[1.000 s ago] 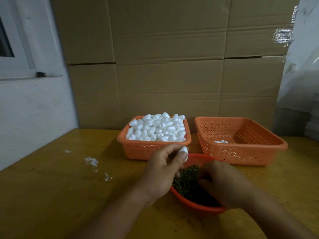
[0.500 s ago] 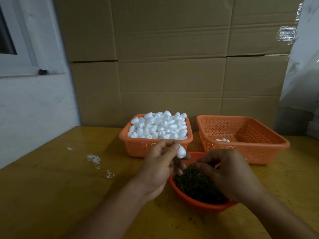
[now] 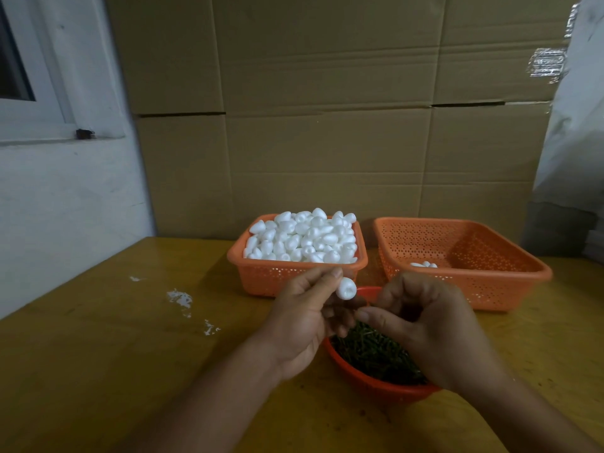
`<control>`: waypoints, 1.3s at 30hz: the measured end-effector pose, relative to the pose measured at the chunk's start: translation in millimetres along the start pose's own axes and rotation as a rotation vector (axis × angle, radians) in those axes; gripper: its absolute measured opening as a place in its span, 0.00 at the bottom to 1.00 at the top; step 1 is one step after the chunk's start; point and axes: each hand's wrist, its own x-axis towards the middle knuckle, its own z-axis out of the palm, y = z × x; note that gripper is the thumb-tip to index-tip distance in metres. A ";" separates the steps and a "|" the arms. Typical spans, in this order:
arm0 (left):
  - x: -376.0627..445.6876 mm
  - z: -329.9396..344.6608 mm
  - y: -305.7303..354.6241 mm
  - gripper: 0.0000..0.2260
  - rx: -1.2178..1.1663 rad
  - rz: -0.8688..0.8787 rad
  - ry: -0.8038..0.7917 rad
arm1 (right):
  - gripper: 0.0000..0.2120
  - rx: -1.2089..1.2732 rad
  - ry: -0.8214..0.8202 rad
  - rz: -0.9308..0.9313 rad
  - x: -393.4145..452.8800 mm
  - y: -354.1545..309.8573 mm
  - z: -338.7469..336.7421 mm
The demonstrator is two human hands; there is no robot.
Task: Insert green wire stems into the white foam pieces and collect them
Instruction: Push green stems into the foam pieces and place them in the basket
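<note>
Stacked cardboard boxes fill the upper and central frame as a backdrop, with a white wall and window frame at the upper left. The yellow-brown worktop spans the lower half. On it, right of centre, stands a wide orange perforated basket, holding only a few finished foam pieces in its near left corner. Just to its left, a smaller orange basket is heaped with white foam pieces. Nearer the viewer, at lower centre, a round red bowl contains a tangle of green wire stems. The left hand and right hand are held above the bowl, close together. The left fingers pinch a single white foam piece, raised just in front of the smaller basket's near wall. The right fingers are curled narrowly together toward the left hand; whether they grip a stem cannot be told. White crumbs are scattered on the worktop at left.
</note>
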 end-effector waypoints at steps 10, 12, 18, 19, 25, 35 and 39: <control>-0.5 -1.3 1.9 0.14 0.018 -0.040 0.011 | 0.12 0.073 0.038 -0.025 -2.9 -7.9 4.3; -0.4 -1.3 1.2 0.14 0.022 -0.039 0.007 | 0.11 0.044 0.042 -0.014 -2.6 -7.2 4.9; -1.2 -0.1 -0.1 0.12 0.041 -0.016 -0.007 | 0.10 -0.041 0.054 -0.033 -3.7 -8.8 4.8; -1.4 0.0 -0.5 0.12 0.045 -0.011 -0.009 | 0.09 -0.063 0.057 -0.031 -4.0 -8.7 4.6; -2.1 1.1 -1.4 0.10 0.070 0.028 -0.027 | 0.08 -0.204 0.067 -0.070 -7.2 -13.0 5.6; -0.9 -0.4 -4.5 0.14 0.144 0.112 0.013 | 0.02 -0.285 0.094 -0.055 -8.4 -12.8 7.8; -0.3 -1.2 -4.7 0.12 0.153 0.120 0.009 | 0.03 -0.300 0.110 -0.064 -9.2 -12.2 8.8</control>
